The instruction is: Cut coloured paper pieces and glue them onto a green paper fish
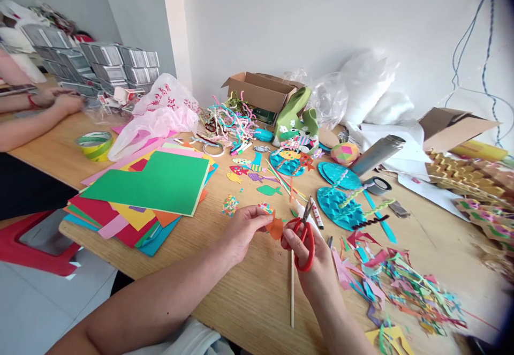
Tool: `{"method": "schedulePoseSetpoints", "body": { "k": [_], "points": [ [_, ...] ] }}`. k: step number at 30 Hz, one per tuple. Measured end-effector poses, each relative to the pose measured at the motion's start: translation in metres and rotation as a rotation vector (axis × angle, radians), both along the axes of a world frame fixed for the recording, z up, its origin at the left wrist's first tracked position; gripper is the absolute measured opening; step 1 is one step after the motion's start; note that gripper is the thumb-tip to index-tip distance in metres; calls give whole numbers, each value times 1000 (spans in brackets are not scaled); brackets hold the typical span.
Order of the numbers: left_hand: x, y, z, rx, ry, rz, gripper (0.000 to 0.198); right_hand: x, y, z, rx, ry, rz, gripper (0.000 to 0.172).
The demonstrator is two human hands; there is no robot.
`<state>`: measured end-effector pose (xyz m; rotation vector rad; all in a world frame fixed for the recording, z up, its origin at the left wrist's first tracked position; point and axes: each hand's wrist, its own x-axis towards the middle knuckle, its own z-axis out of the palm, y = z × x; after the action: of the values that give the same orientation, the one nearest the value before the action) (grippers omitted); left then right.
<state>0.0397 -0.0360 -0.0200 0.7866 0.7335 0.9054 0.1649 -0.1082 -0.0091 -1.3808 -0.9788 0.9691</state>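
Note:
Between thumb and fingers, my left hand [249,231] pinches a small orange paper cutout [275,226]. A pair of scissors with red handles [308,250] is in my right hand [317,269], the blades pointing up and away from me. My right fingertips are close to the cutout's right edge; whether they touch it I cannot tell. Under my right hand a thin wooden stick [292,296] lies on the table. Just beyond the hands are a marker [316,213], a green paper fish [269,190] and several other coloured paper fish.
Stacked coloured paper [152,183] lies left, beside green-yellow tape [95,145]. Paper scraps [405,285] spread at the right, near blue honeycomb discs [339,208] and a metal flask [379,154]. Pipe cleaners [228,119] and a cardboard box [259,90] stand behind. Another person's hands [60,100] rest far left.

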Motion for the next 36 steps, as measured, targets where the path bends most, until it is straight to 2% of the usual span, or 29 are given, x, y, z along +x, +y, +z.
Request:
{"method": "schedulePoseSetpoints", "body": {
  "k": [6,17,27,31,36],
  "points": [
    [0,0,0,29,45,-73,21,1,1,-2,18,136,-50,30],
    [-2,0,1,-19,20,-192,26,3,0,-2,34,127,-78,29],
    [-2,1,-2,-74,0,-172,20,4,3,-2,71,114,-75,20],
    [-3,3,-1,-59,-36,-145,16,4,3,-1,43,108,-86,25],
    [-2,3,-2,-61,-61,-165,18,1,2,-1,44,113,-30,32]
  ]
}}
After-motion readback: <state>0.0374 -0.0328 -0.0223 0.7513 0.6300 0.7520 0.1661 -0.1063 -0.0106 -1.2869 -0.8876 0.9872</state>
